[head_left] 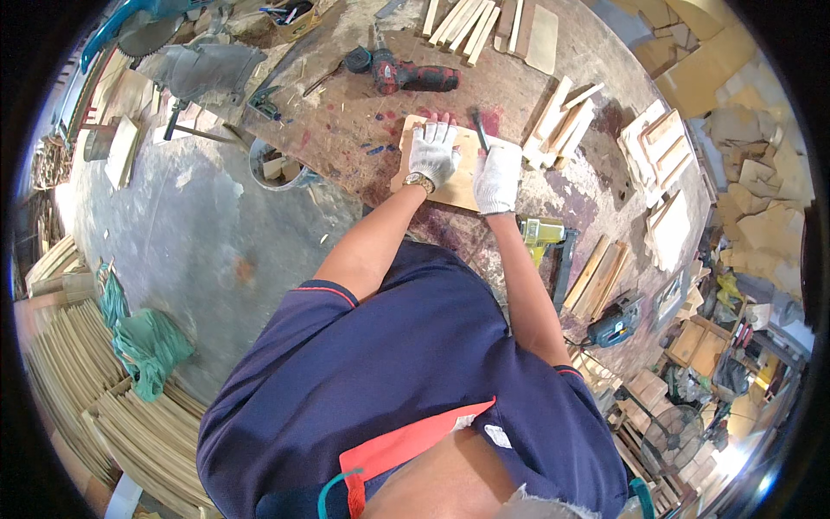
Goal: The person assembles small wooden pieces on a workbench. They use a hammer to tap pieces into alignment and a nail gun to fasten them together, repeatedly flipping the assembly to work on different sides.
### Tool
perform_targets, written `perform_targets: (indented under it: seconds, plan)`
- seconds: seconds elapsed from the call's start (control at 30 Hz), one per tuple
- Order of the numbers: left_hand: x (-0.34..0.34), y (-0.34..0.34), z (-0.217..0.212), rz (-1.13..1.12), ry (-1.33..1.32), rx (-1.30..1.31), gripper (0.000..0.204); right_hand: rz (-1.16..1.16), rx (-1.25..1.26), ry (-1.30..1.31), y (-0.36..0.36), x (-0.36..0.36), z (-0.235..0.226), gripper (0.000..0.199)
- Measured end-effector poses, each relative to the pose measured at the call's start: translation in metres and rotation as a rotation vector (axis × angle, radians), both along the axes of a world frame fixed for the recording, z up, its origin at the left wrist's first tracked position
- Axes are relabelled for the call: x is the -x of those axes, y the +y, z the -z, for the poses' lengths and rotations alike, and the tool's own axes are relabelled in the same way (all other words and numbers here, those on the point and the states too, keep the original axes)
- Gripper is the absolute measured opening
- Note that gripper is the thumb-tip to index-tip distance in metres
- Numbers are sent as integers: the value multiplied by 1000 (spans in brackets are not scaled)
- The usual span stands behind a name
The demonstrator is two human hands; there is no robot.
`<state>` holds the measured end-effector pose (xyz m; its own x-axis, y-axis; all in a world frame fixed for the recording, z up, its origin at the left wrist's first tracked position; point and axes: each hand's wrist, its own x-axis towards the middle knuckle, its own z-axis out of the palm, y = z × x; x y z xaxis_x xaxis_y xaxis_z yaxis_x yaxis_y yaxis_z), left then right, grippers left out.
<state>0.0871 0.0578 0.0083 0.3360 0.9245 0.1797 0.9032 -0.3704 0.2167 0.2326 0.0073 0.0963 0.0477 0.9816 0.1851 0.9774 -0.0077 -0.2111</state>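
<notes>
A flat light-wood board (464, 189) lies on the stained worktable in front of me. Pressed on top of it is my left hand (435, 154), in a white knit glove that leaves the fingertips bare, the fingers stretched out flat. My right hand (498, 177), gloved the same way, is closed at the board's right side. From its upper edge sticks a narrow dark tool (479, 128), perhaps a flat blade; its lower part is hidden in the hand. A yellow-green nail gun (543, 232) lies close to my right wrist.
Beyond the board lies a red-and-black cordless drill (424, 78). Wood strips (467, 24) and stacked frame pieces (562, 125) rest farther off and to the right. A jigsaw (614, 320) sits near the right edge. A bucket of offcuts (278, 164) stands left of the table.
</notes>
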Motion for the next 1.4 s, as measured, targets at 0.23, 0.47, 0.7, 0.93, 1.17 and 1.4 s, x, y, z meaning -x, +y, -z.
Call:
perform_targets:
  seconds: [0.23,0.47,0.7,0.93,1.17,1.4]
  plan:
    - [-1,1,-6,1,1,129,69,207,56,290,-7,-12,16,32]
    - [-1,-2,-8,-8,-9,82,66,107,55,171,-14,-9,26,22]
    - [-1,2,-6,-9,66,85,70,112,214,205,-18,-11,37,34]
    - [-1,-1,-2,-5,32,21,70,701,-151,734,-22,-31,26,35]
    - [1,0,-10,28,142,92,73,463,21,504,-26,-38,28,35]
    - [1,1,-6,26,162,81,69,337,156,340,-21,-20,21,48]
